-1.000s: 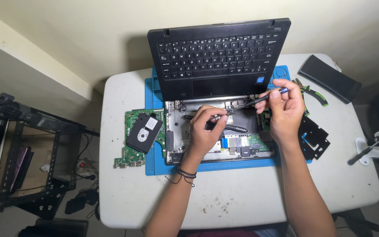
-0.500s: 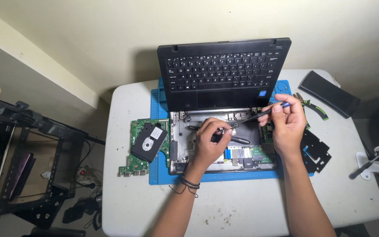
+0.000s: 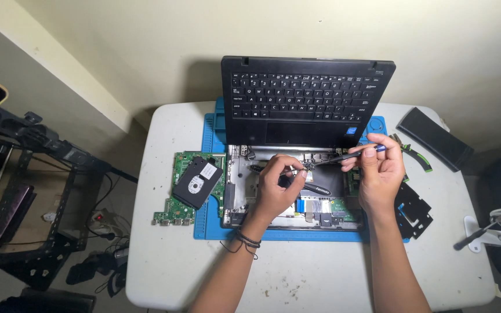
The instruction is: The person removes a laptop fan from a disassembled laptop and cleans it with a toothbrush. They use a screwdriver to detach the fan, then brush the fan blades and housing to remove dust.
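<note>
Head view, only 1 camera; landmark throughout is the opened laptop base (image 3: 288,200) lying on the blue mat (image 3: 207,223).

Left hand (image 3: 276,188) rests over the middle of the base, fingers curled down onto a small part at the upper centre of its open bay; whether they pinch that part or only steady it, cannot tell; a black cord bracelet sits at the wrist.

Right hand (image 3: 381,174) hovers over the right edge of the base, thumb and fingers closed round a slim screwdriver (image 3: 343,156) with a blue end; the shaft slants left and down, its tip meeting the same small part just beside the left fingertips.

Keyboard panel (image 3: 305,101) stands propped at the far side of the base; green circuit board (image 3: 189,194) with a black drive on top lies just left of it; black plastic bracket (image 3: 413,208) just right; cutters with green grips (image 3: 416,153) and a dark flat case (image 3: 433,136) lie further right on the white table (image 3: 163,266).

Against the frame of 1 s ago: the left hand has moved right along the bay, and the tool tip has dropped from above the base to the part under the left fingers; both hands now converge on 1 spot; my reading is that the tool has just been seated; loose parts around the base lie unchanged.
</note>
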